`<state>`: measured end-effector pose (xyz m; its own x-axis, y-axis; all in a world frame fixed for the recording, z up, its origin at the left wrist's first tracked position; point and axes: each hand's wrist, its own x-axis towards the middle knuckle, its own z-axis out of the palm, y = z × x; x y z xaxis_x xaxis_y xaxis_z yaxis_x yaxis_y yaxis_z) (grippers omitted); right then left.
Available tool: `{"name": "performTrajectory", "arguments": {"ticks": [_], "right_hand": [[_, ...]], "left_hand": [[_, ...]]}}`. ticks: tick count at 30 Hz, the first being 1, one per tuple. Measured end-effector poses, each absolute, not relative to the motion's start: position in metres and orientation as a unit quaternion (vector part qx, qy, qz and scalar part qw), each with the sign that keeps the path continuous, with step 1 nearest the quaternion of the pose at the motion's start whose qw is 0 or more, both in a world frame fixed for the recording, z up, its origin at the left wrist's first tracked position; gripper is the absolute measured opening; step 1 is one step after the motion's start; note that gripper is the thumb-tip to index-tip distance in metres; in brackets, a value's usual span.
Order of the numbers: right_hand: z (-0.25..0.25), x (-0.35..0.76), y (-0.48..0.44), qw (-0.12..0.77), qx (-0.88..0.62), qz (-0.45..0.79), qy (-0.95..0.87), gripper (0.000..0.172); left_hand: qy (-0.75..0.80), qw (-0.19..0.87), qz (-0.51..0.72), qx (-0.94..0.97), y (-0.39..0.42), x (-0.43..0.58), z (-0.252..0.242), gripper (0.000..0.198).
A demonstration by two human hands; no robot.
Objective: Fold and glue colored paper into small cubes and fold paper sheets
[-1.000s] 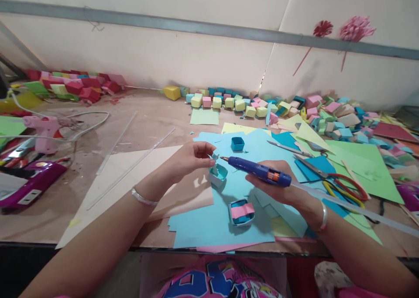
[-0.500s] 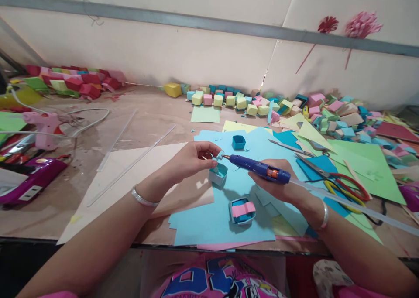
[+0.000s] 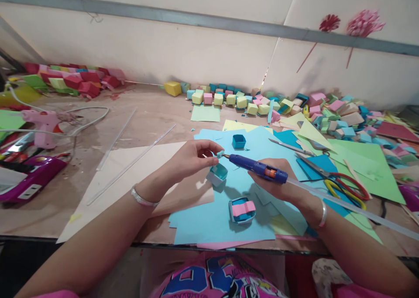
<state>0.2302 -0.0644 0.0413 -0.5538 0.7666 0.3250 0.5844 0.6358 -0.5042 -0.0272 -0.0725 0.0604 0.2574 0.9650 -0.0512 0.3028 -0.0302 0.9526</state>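
Note:
My left hand (image 3: 191,157) pinches a tiny light-blue paper piece (image 3: 221,153) between thumb and fingers, above a small open paper box (image 3: 217,174). My right hand (image 3: 278,180) grips a blue glue gun (image 3: 258,168) with a clear glue stick trailing out its back. The gun's nozzle touches the little paper piece. A blue box with a pink strip across it (image 3: 242,210) lies just below the hands on a light-blue sheet (image 3: 209,219). Another small blue box (image 3: 238,141) stands a little farther away.
Scissors with red and yellow handles (image 3: 337,182) lie at the right on coloured sheets. Several paper cubes (image 3: 248,104) pile along the back wall and right side. A pink glue gun (image 3: 44,123) with a cable and a purple device (image 3: 31,178) sit at the left.
My left hand lifted the small blue piece off the open box and slightly up. The glue gun's tip followed and now touches it.

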Motion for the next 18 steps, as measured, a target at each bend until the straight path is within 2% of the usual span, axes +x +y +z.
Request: {"name": "performTrajectory", "arguments": {"ticks": [5,10,12,14,16,18], "right_hand": [[0.043,0.233,-0.058,0.301,-0.412,0.110,-0.853,0.035],[0.081,0.294,-0.034,0.399,-0.483,0.003,-0.779,0.032],[0.101,0.342,-0.023,0.366,-0.514,-0.090,-0.771,0.028],[0.117,0.396,-0.015,0.281,-0.541,-0.191,-0.769,0.021],[0.123,0.449,-0.010,0.206,-0.567,-0.221,-0.766,0.013],[0.118,0.494,-0.007,0.174,-0.586,-0.214,-0.762,0.016]], "left_hand": [[0.515,0.491,0.353,0.608,-0.070,-0.030,0.057,0.033],[0.556,0.442,0.330,0.622,-0.063,-0.037,0.050,0.035],[0.571,0.428,0.325,0.621,-0.060,-0.038,0.050,0.033],[0.587,0.440,0.332,0.593,-0.058,-0.037,0.053,0.031],[0.595,0.458,0.330,0.572,-0.057,-0.035,0.057,0.030],[0.607,0.466,0.333,0.551,-0.058,-0.033,0.060,0.031]]}}
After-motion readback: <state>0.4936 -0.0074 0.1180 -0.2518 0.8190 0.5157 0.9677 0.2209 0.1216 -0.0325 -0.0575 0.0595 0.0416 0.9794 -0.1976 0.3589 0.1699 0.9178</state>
